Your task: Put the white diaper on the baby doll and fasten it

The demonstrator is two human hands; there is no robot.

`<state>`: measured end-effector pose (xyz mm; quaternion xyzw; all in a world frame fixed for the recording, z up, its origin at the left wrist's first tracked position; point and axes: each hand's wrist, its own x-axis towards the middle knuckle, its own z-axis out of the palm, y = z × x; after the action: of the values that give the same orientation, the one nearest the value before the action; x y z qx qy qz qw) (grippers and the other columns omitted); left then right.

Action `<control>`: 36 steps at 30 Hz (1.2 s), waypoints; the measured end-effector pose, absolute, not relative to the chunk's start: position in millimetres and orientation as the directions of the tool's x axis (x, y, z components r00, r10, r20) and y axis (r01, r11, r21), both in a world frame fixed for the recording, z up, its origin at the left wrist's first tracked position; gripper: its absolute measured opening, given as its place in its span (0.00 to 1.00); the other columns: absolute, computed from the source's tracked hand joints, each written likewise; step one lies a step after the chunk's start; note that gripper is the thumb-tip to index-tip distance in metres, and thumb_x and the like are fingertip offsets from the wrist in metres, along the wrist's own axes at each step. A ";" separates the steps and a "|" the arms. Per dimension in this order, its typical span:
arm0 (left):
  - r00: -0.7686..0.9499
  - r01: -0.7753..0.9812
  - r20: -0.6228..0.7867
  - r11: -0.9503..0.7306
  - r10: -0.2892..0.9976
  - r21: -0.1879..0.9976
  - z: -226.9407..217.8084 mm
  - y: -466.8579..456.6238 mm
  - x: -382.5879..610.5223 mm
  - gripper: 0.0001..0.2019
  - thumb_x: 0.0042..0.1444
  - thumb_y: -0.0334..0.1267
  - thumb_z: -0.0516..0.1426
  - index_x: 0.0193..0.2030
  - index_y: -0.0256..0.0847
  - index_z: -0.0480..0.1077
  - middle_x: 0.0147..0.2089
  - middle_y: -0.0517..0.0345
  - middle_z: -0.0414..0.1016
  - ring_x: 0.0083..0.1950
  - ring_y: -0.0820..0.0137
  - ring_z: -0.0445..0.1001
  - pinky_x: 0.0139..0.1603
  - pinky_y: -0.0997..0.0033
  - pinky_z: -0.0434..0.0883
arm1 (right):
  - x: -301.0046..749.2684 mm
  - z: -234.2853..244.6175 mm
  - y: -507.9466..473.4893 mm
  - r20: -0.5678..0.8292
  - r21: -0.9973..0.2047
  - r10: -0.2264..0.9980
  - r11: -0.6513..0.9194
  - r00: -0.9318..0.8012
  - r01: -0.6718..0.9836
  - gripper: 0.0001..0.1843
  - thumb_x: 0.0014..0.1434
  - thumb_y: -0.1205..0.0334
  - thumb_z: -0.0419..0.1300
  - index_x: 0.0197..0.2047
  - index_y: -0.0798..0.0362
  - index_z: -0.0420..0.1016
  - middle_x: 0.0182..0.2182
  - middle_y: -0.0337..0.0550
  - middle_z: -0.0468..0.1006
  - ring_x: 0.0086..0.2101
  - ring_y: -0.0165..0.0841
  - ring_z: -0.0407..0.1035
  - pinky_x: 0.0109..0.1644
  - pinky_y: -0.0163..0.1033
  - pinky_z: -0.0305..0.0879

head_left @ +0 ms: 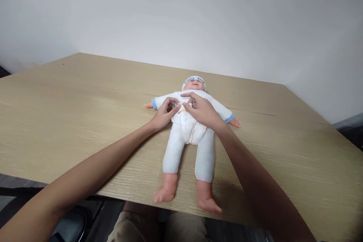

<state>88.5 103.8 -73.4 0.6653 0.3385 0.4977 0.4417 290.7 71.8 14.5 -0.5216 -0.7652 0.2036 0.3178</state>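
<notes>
The diaper [187,126] is already up between the legs of the doll [204,155] and over its belly; any fastening is hidden. There, fingers of the left hand [166,113] pinch its upper edge; whether the right hand [203,109] pinches too, I cannot tell. Beneath the doll: the bench [99,98].

The baby doll [173,151] has a white suit [204,155], light-blue cuffs [154,104], blue-lettered white cap [193,78] and white diaper [187,126] printed orange and blue; the tabletop [85,121] is tan woodgrain.

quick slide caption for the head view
Bare left hand and right hand at the white printed diaper of a white-clothed baby doll lying face up on a pale wooden table.
</notes>
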 end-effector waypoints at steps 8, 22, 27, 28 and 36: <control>0.227 0.054 0.390 -0.411 0.892 0.910 -70.4 100.4 90.1 0.21 0.70 0.57 0.64 0.56 0.44 0.69 0.46 0.55 0.74 0.41 0.67 0.70 0.42 0.66 0.70 | 286.4 8.7 71.0 0.349 -0.544 0.900 0.423 -0.263 0.724 0.19 0.71 0.63 0.59 0.62 0.48 0.81 0.40 0.40 0.81 0.39 0.37 0.74 0.46 0.42 0.66; 0.593 0.470 0.376 -0.685 0.712 0.556 -21.0 -24.5 57.1 0.20 0.78 0.55 0.55 0.44 0.48 0.85 0.33 0.55 0.78 0.42 0.57 0.74 0.52 0.55 0.67 | 304.5 6.0 -62.2 0.430 -0.639 0.820 0.572 -0.378 0.514 0.08 0.74 0.63 0.61 0.54 0.45 0.78 0.50 0.46 0.84 0.48 0.41 0.80 0.54 0.49 0.80; 0.599 0.543 0.340 -0.680 0.725 0.493 -31.7 -21.2 56.8 0.17 0.78 0.53 0.55 0.50 0.49 0.85 0.39 0.55 0.85 0.45 0.55 0.75 0.55 0.52 0.65 | 324.0 -31.5 -78.5 0.298 -0.648 0.882 0.468 -0.365 0.602 0.05 0.71 0.62 0.65 0.50 0.47 0.78 0.47 0.45 0.85 0.44 0.40 0.82 0.53 0.50 0.80; 0.597 0.553 0.338 -0.678 0.728 0.484 -33.2 -16.4 59.8 0.16 0.77 0.52 0.57 0.49 0.49 0.84 0.41 0.55 0.86 0.45 0.55 0.76 0.56 0.51 0.65 | 325.7 -35.6 -75.2 0.307 -0.660 0.900 0.436 -0.310 0.612 0.03 0.71 0.61 0.64 0.47 0.47 0.78 0.44 0.44 0.85 0.41 0.40 0.81 0.51 0.50 0.80; 0.505 0.591 0.343 -0.607 0.792 0.532 -43.3 22.0 90.6 0.16 0.68 0.54 0.67 0.41 0.43 0.77 0.34 0.57 0.81 0.37 0.59 0.79 0.49 0.57 0.68 | 313.3 -42.6 -43.6 0.348 -0.710 0.937 0.293 -0.043 0.640 0.08 0.70 0.56 0.65 0.48 0.48 0.73 0.35 0.44 0.85 0.34 0.41 0.81 0.40 0.46 0.77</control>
<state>90.6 22.0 -43.3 0.8493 0.4070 0.2865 0.1759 313.3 -43.6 -42.6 -0.5648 -0.6979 0.1855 0.3993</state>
